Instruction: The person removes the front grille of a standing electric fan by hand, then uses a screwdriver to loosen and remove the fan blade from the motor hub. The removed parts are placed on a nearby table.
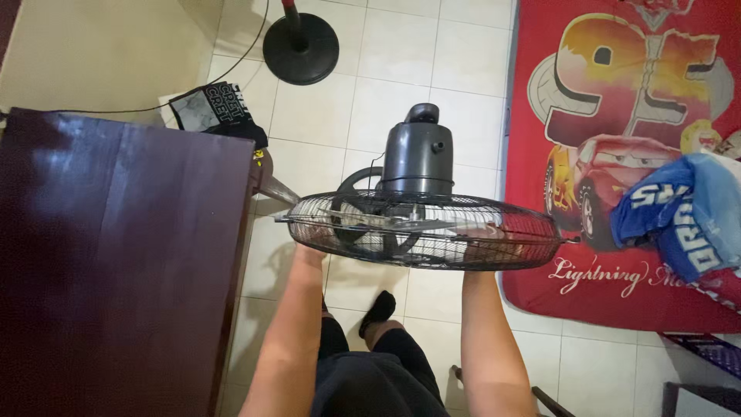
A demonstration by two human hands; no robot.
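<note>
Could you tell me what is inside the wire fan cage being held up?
Inside the wire fan cage, pale blades and the hub show. The hands, left and right, are partly hidden by it.

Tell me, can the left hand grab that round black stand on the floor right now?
Probably not. Both hands, left hand and right hand, are under the fan head, and the round black stand sits on the tiled floor well beyond it.

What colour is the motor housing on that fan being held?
The motor housing is dark grey, seen clearly in the head view above the wire cage.
</note>
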